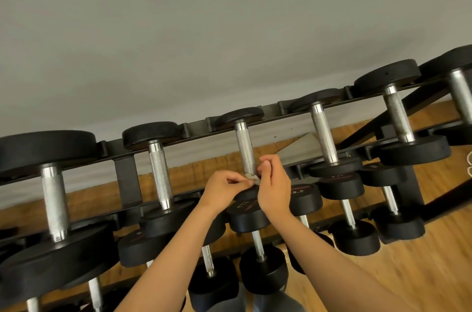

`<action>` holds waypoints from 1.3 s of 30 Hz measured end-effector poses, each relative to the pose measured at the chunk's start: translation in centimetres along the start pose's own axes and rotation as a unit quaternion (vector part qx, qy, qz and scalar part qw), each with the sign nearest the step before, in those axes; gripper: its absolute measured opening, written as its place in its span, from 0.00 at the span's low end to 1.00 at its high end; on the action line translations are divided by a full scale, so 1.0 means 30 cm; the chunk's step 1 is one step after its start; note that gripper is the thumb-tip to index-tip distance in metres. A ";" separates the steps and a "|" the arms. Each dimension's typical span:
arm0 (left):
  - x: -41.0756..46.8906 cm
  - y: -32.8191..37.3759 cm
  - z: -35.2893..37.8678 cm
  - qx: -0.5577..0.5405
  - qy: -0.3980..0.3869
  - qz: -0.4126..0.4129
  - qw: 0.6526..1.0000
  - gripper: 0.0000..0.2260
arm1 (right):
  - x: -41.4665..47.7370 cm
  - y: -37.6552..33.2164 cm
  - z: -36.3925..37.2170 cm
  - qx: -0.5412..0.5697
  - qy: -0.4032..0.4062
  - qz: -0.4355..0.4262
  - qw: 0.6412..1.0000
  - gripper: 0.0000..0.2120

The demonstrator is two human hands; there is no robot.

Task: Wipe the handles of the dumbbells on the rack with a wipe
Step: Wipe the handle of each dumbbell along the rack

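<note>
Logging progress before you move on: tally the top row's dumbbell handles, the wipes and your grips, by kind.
Dumbbell handles, top row: 6
Wipe: 1, pinched at the near end of the third handle from the left
Grips: 2, left grip and right grip, both on the wipe
Total: 9

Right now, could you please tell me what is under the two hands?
The left hand and right hand pinch a wipe at the handle; beneath them a black dumbbell head shows, partly covered.
</note>
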State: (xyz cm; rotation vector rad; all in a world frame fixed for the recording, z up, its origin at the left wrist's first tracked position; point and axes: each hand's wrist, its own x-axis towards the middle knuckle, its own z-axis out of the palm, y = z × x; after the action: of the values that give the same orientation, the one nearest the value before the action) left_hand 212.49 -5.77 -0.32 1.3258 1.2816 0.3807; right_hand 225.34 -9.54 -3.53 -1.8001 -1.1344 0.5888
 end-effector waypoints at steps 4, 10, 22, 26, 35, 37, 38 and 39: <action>0.015 0.011 0.032 0.028 0.061 0.003 0.998 0.03 | 0.008 0.010 -0.014 -0.011 -0.039 0.008 0.999 0.06; 0.021 -0.014 0.042 0.045 0.110 0.034 0.992 0.03 | 0.031 0.030 -0.031 -0.033 -0.096 -0.040 0.994 0.07; 0.020 -0.006 0.036 0.067 0.099 0.031 0.992 0.02 | 0.026 0.035 -0.019 -0.016 -0.060 -0.058 0.996 0.16; 0.046 0.046 0.046 0.057 0.161 0.057 0.984 0.06 | 0.024 0.033 -0.019 -0.009 -0.048 -0.060 0.997 0.15; 0.031 0.016 0.085 0.089 0.147 -0.009 0.985 0.07 | 0.019 0.029 -0.023 -0.034 -0.053 -0.049 0.997 0.15; 0.028 0.023 0.081 0.103 0.145 -0.014 0.984 0.08 | 0.020 0.033 -0.024 -0.040 -0.056 -0.048 0.996 0.11; 0.027 0.025 0.080 0.095 0.145 -0.014 0.985 0.08 | 0.021 0.034 -0.024 -0.040 -0.058 -0.047 0.996 0.10; 0.024 0.025 0.078 0.082 0.148 -0.012 0.985 0.08 | 0.022 0.034 -0.024 -0.038 -0.059 -0.047 0.996 0.09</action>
State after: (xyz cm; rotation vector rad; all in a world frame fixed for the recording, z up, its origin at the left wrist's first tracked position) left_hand 215.00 -6.11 -0.61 1.4280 1.6041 0.4759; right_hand 226.66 -9.45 -4.03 -1.7841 -1.3297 0.6100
